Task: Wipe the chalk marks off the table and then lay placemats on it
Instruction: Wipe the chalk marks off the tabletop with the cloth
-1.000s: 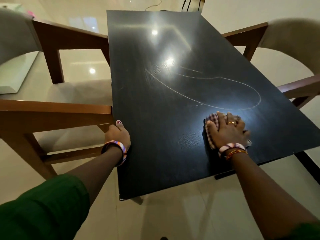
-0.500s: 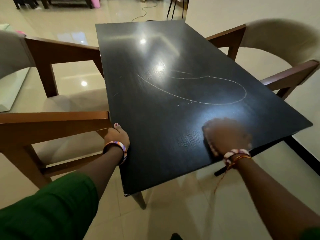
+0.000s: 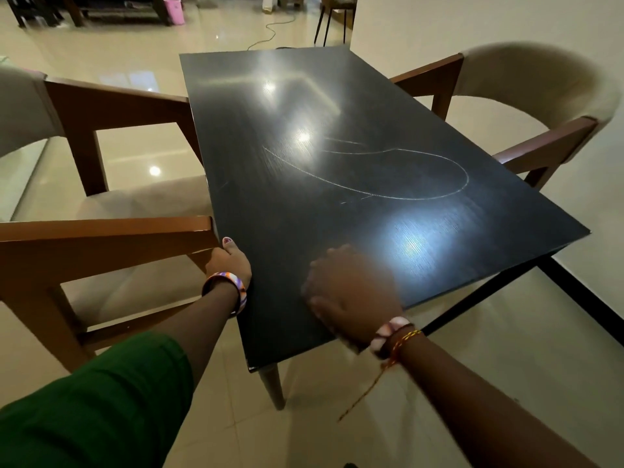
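Observation:
A black rectangular table [image 3: 270,184] carries white chalk marks [image 3: 439,194]: a long curved loop across its middle and a short smudge near the left edge. My right hand [image 3: 351,292] lies flat and motion-blurred on the near part of the tabletop, pressing a cloth that is almost wholly hidden beneath it; a pale sliver shows at the table's near edge. My left hand [image 3: 231,261] grips the table's left edge, thumb on top, next to a chair arm. No placemats are in view.
A wooden chair with cream cushion [image 3: 101,204] stands tight against the table's left side. Another cream-backed chair [image 3: 540,96] stands at the right. Glossy tile floor surrounds the table; a cable [image 3: 270,32] and a pink bin [image 3: 174,8] lie far back.
My right hand with the cloth has slid left and toward me along the near part of the table. The left hand kept its grip on the edge. The camera tilted up.

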A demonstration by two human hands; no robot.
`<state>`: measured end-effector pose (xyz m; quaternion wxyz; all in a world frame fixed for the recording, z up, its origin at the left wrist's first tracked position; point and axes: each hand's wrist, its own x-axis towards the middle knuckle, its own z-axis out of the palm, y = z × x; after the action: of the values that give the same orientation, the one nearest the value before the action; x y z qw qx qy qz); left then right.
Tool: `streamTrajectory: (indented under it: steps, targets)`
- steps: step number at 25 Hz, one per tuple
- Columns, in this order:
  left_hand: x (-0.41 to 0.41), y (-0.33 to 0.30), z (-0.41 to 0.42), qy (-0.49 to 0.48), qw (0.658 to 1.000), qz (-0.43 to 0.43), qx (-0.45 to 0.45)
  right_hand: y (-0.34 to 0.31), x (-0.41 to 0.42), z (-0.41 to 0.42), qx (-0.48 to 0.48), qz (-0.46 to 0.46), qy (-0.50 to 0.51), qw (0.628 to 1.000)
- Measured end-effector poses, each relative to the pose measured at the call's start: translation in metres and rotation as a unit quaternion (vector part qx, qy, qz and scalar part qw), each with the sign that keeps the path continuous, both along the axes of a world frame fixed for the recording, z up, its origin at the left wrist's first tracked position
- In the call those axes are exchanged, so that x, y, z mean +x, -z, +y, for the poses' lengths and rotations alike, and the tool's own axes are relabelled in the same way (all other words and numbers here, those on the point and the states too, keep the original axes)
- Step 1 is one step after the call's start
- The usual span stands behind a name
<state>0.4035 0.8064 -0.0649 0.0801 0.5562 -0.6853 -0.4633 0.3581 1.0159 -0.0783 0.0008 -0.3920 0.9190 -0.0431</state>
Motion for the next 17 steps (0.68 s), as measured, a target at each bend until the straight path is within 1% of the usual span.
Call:
streamTrajectory:
  steps: [2, 3, 4, 5, 6, 7, 8, 10, 12, 13, 14, 15, 16, 17]
  targets:
    - [0.0, 0.001, -0.001, -0.003, 1.0, 0.002, 0.001, -0.002, -0.038, 0.037, 0.011, 0.0, 0.16, 0.987]
    - [-0.001, 0.001, -0.001, -0.002, 1.0, 0.001, 0.0, -0.005, -0.051, 0.052, 0.011, -0.012, 0.241, 0.971]
    - [-0.001, 0.001, -0.001, -0.001, 1.0, -0.001, -0.002, -0.008, -0.056, 0.061, 0.01, -0.024, 0.301, 0.953]
    - [-0.002, 0.001, -0.001, 0.0, 1.0, -0.003, -0.003, -0.01, -0.054, 0.062, 0.014, -0.027, 0.334, 0.942]
    - [-0.002, 0.001, -0.002, -0.001, 1.0, -0.005, -0.003, -0.008, -0.047, 0.056, 0.02, -0.021, 0.338, 0.941]
    - [-0.003, 0.001, -0.002, -0.002, 1.0, -0.007, -0.002, -0.008, -0.035, 0.045, 0.023, -0.015, 0.32, 0.947]
    - [-0.003, 0.001, -0.002, -0.004, 1.0, -0.009, -0.002, -0.008, -0.019, 0.03, 0.021, -0.009, 0.28, 0.96]
    - [-0.002, 0.0, -0.001, -0.005, 1.0, -0.006, -0.002, -0.004, 0.015, -0.004, 0.001, -0.005, 0.154, 0.988]
    - [-0.001, 0.0, 0.0, -0.007, 1.0, 0.003, 0.0, -0.002, 0.043, -0.029, -0.009, -0.022, 0.038, 0.999]
    - [0.0, 0.0, 0.0, -0.011, 1.0, 0.01, 0.005, -0.001, 0.045, -0.034, -0.002, -0.026, -0.002, 1.0]
    - [0.001, 0.001, 0.0, -0.016, 1.0, 0.017, 0.012, -0.002, 0.037, -0.031, 0.009, -0.029, -0.023, 0.999]
    - [0.001, 0.002, -0.001, -0.023, 0.999, 0.024, 0.019, -0.003, 0.023, -0.024, 0.015, -0.028, -0.015, 0.999]
    - [0.001, 0.002, -0.001, -0.028, 0.999, 0.029, 0.026, -0.002, 0.006, -0.011, 0.014, -0.019, 0.02, 1.0]
    - [0.001, 0.003, -0.002, -0.03, 0.999, 0.032, 0.032, -0.002, -0.012, 0.004, 0.011, -0.009, 0.075, 0.997]
